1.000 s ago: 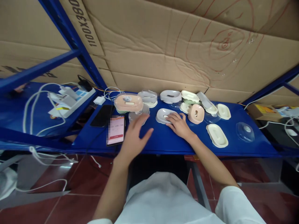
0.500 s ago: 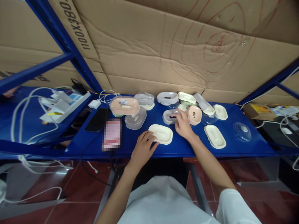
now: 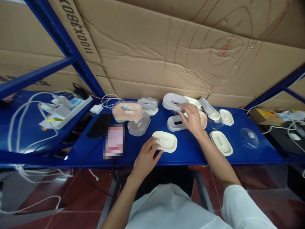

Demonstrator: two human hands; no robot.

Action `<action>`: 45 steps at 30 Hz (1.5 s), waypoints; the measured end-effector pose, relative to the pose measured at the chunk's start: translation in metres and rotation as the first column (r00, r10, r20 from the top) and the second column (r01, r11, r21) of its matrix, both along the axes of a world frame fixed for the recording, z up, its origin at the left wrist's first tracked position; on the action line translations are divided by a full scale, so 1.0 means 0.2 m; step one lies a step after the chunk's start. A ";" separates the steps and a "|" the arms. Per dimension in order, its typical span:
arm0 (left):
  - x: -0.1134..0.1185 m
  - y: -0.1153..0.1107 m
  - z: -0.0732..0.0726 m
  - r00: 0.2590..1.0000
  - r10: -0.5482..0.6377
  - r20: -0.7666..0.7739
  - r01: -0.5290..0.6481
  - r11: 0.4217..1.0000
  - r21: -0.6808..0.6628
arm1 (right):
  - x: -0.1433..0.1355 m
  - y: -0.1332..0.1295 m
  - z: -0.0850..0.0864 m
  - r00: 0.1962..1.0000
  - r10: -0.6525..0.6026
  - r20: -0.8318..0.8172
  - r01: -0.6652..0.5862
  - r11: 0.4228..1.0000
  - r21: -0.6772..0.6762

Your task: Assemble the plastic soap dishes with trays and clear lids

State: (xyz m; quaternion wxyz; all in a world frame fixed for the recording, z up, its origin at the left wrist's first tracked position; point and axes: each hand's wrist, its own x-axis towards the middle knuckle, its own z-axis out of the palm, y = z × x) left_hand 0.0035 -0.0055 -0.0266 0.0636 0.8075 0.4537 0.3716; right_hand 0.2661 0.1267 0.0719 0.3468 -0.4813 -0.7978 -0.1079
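A cream oval tray (image 3: 169, 141), shaped like a soap dish, lies flat near the front edge of the blue table. My left hand (image 3: 147, 152) is at its left end, fingertips over the rim and thumb at the near side. At the back, my right hand (image 3: 190, 116) grips the right end of a grey oval shell (image 3: 172, 99), which is raised and tilted. Just below it sits a second grey shell with a slot (image 3: 175, 123), partly behind my right hand. A peach shell (image 3: 203, 119) is mostly hidden by the same hand.
Clear-lidded peach (image 3: 131, 111) and grey (image 3: 140, 125) boxes stand left of centre. To the right lie cream trays (image 3: 222, 143) and a clear lid (image 3: 249, 138). A black phone (image 3: 98, 125) and a power strip (image 3: 66, 109) are leftward; cardboard (image 3: 143, 47) walls the back.
My right hand has left the nearer grey shell, moved back and taken hold of the rear grey shell, lifting it slightly. My left hand stays at the cream tray.
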 end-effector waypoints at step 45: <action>0.00 0.00 0.03 0.998 0.035 -0.045 -0.037 0.998 -0.050 | -0.01 0.05 -0.09 0.945 -0.252 0.208 0.299 0.923 -0.242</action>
